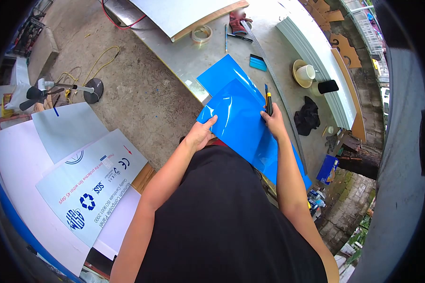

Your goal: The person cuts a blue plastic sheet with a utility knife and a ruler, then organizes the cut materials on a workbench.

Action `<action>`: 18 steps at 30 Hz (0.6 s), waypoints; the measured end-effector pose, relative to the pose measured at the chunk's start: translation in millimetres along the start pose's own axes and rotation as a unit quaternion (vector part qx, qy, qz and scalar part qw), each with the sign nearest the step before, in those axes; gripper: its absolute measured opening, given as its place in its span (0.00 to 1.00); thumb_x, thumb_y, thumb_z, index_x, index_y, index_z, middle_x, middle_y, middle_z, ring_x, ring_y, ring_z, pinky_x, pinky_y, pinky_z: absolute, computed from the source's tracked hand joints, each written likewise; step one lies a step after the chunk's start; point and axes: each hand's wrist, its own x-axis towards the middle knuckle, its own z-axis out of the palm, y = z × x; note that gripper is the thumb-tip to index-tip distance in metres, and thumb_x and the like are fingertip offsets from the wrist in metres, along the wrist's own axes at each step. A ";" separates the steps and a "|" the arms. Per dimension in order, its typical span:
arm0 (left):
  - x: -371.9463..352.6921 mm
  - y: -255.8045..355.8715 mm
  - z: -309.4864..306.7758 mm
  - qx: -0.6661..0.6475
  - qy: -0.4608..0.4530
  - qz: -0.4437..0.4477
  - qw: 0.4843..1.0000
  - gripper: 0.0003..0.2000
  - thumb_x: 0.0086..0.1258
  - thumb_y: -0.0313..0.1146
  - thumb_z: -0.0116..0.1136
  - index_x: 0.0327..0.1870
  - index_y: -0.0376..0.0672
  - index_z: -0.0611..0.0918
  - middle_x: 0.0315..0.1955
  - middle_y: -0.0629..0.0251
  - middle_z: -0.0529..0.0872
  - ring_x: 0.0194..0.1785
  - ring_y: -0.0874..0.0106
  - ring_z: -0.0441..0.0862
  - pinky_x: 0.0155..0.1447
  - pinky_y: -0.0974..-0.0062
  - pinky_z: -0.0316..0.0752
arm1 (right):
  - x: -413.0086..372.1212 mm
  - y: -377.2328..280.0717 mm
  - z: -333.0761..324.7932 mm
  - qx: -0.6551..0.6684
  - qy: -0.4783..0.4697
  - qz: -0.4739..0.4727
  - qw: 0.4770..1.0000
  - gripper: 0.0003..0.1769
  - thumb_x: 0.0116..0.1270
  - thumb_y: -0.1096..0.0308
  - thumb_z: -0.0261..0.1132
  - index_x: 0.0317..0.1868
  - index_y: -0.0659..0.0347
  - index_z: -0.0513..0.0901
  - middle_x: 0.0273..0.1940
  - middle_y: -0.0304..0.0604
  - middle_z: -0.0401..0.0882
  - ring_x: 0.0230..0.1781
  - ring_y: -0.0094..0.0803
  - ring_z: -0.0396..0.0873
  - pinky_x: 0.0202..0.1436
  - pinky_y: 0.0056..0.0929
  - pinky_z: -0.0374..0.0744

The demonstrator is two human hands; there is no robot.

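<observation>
A glossy blue plastic sheet (240,118) is held up in front of me, over the edge of the worktable. My left hand (204,133) pinches its left edge, thumb on top. My right hand (274,120) has a yellow and black utility knife (269,101) upright in its grip, and its thumb rests against the sheet's right edge. Beyond the held sheet, a second blue piece (226,71) lies on the table. A blue squeegee card (257,62) and a long metal ruler (273,78) are on the tabletop past my right hand.
A tape roll (202,34), a red glove (238,21), a cup (305,73) on a saucer and a black cloth (307,116) sit on the table (174,54). Long white panels (316,61) lie along its far side. Printed composite panels (92,184) lean at left, near a fan (93,89).
</observation>
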 end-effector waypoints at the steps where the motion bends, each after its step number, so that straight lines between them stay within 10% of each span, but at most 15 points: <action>1: -1.3 1.6 1.6 0.001 -0.002 -0.006 1.000 0.29 0.80 0.39 0.61 0.76 0.43 0.66 0.68 0.56 0.78 0.68 0.58 0.80 0.68 0.51 0.80 | -1.0 -4.3 -1.2 0.016 -0.004 0.021 1.000 0.13 0.69 0.70 0.71 0.48 0.61 0.76 0.33 0.37 0.71 0.35 0.27 0.70 0.40 0.31 0.72; 18: 14.2 -17.8 -25.2 0.095 0.065 0.016 0.993 0.29 0.81 0.44 0.60 0.77 0.46 0.65 0.69 0.55 0.76 0.69 0.58 0.78 0.67 0.48 0.78 | -14.9 -1.4 -7.3 0.038 0.063 -0.052 0.996 0.13 0.71 0.70 0.70 0.53 0.61 0.80 0.35 0.35 0.76 0.32 0.23 0.73 0.38 0.25 0.74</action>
